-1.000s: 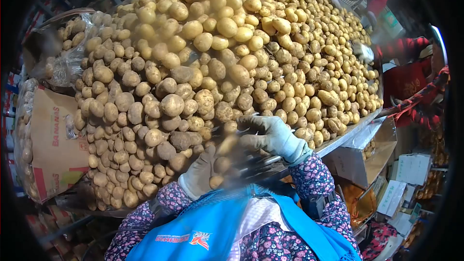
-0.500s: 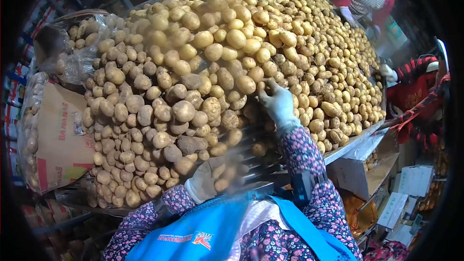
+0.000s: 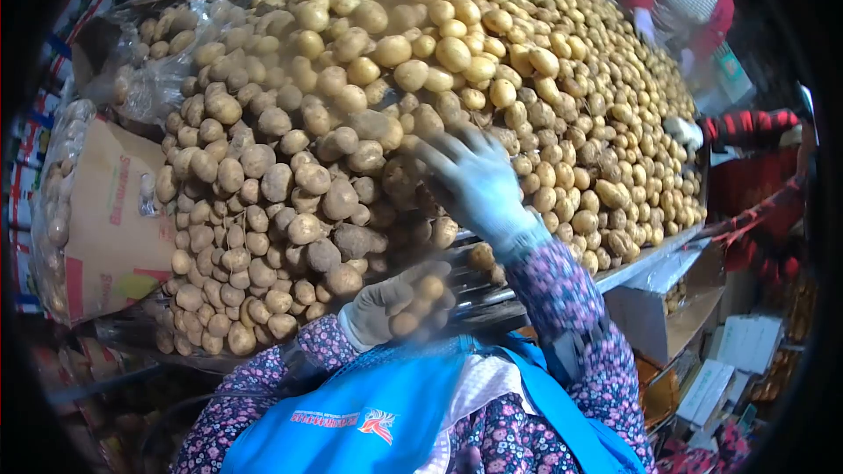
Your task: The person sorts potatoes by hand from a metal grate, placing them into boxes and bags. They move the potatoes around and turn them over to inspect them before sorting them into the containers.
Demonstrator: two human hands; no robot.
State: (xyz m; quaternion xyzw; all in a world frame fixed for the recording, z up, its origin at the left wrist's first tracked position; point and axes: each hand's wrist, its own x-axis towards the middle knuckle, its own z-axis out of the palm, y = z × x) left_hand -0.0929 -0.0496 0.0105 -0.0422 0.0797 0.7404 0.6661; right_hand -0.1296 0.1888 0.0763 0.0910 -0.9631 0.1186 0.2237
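A large heap of potatoes [image 3: 334, 202] covers the table, darker and dirtier on the left, paler on the right. My right hand [image 3: 474, 184], in a light glove, lies over the middle of the heap with its fingers spread, its fingertips touching potatoes. Nothing shows gripped in it. Near the table's front edge, my left hand [image 3: 382, 307], in a soiled glove, is cupped around several small potatoes [image 3: 426, 294], blurred by motion. Between the hands, metal bars [image 3: 479, 290] of the table surface show.
A cardboard box flap [image 3: 118, 219] and plastic-wrapped potatoes [image 3: 57, 202] stand at the left. An open carton [image 3: 672, 307] is below the right edge. One co-worker [image 3: 685, 0] is at the back right; another's gloved hand [image 3: 683, 133] touches the heap's right side.
My right hand has moved left over the heap and its fingers have spread. My left hand still holds small potatoes, now slightly higher. The co-worker's gloved hand at the right has shifted left.
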